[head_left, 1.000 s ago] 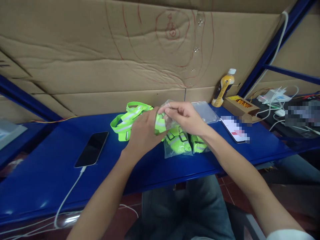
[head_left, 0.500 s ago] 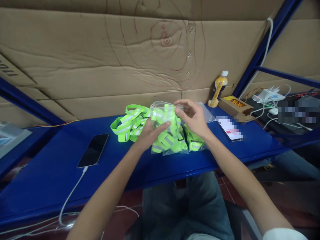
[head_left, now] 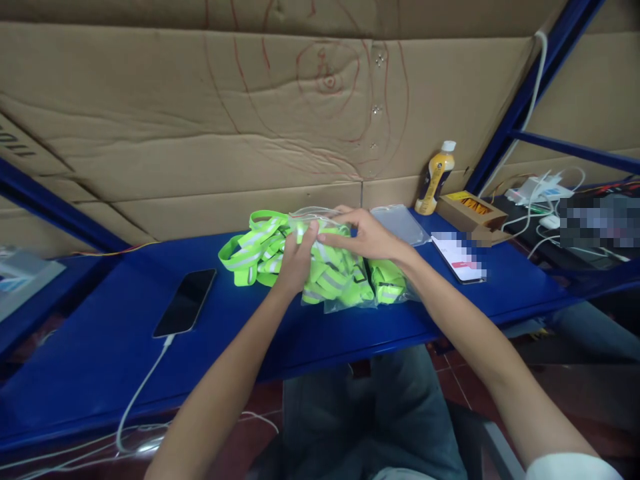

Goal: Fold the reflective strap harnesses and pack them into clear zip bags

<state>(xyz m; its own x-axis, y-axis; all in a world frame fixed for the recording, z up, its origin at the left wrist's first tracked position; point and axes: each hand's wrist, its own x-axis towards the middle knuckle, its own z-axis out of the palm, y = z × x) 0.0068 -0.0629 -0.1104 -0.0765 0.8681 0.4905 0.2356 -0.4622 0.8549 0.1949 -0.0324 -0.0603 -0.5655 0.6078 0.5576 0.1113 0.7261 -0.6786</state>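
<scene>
A clear zip bag (head_left: 316, 212) with bright green reflective straps inside is between my hands. My left hand (head_left: 297, 261) grips its left side, thumb up on the front. At the bag's upper right, my right hand (head_left: 369, 235) pinches the plastic, the thumb pointing left across it. Below and right lie more bagged green straps (head_left: 387, 283), partly behind the hands. Loose green reflective straps (head_left: 257, 247) are heaped just left of my left hand. Flat clear plastic bags (head_left: 400, 225) lie beyond my right wrist.
On the blue table (head_left: 100, 347) a black phone (head_left: 186, 303) is plugged into a white cable. To the right are another phone (head_left: 457, 259), a yellow drink bottle (head_left: 437, 180) and an open cardboard box (head_left: 473, 217). A cardboard wall (head_left: 175, 100) stands behind.
The bag's top has tipped back and lowered. My left hand has turned more upright, and my right hand has moved down and left, closing in on the bag's upper edge.
</scene>
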